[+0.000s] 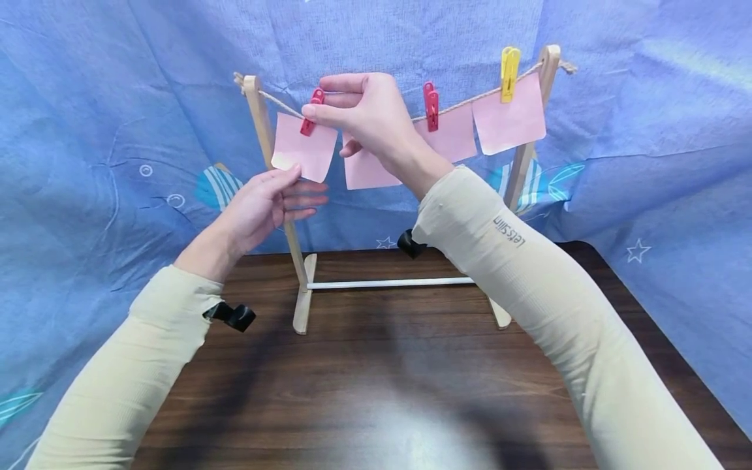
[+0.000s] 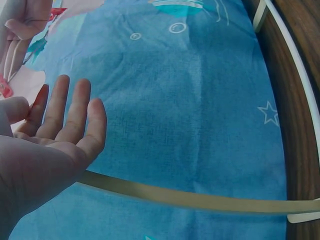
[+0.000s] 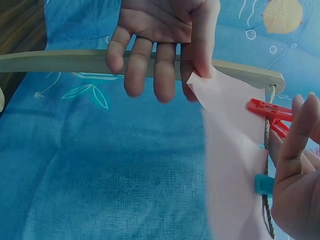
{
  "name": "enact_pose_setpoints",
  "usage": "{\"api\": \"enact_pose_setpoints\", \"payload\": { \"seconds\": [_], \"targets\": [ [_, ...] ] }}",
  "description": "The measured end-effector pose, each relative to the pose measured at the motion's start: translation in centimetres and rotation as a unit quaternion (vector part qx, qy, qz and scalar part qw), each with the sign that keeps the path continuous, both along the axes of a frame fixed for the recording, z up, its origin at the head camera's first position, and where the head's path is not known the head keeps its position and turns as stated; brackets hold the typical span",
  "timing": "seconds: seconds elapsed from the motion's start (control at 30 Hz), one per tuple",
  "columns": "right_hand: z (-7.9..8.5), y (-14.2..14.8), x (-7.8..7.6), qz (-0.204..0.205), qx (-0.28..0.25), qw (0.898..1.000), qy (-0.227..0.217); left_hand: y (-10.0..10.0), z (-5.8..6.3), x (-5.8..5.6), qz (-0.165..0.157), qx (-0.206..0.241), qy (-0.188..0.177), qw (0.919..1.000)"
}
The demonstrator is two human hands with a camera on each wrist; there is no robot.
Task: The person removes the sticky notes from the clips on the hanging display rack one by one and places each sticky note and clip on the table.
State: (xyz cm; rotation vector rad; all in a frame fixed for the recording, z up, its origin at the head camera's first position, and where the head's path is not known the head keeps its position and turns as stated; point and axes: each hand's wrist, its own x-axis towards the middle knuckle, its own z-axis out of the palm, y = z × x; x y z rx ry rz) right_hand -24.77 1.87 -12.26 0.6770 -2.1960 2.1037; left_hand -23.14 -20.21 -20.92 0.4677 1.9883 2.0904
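Observation:
A pink paper square (image 1: 302,147) hangs at the left end of a twine line (image 1: 279,103). My left hand (image 1: 261,205) pinches its lower corner between thumb and index finger, the other fingers spread loose. At its top edge, my right hand (image 1: 376,117) pinches the handles of a red clothespin (image 1: 308,125), whose jaws straddle the twine and paper. In the right wrist view a teal clip (image 3: 264,184) sits on the neighbouring pink paper (image 3: 232,175), partly hidden by the right hand. Farther right, another red clothespin (image 1: 431,108) and a yellow clothespin (image 1: 509,75) hold more pink papers.
Wooden posts (image 1: 296,245) on flat feet support the twine at both ends. Between them a white rod (image 1: 390,283) runs low above the dark wooden table (image 1: 352,378). A blue patterned cloth (image 1: 147,85) hangs close behind the stand.

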Motion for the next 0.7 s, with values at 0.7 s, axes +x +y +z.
{"api": "enact_pose_setpoints", "payload": {
  "seconds": [0.7],
  "targets": [
    [0.24, -0.29, 0.56, 0.010, -0.001, 1.000, -0.002, -0.18, -0.07, 0.17, -0.004, 0.001, 0.004, 1.0000]
  ]
}}
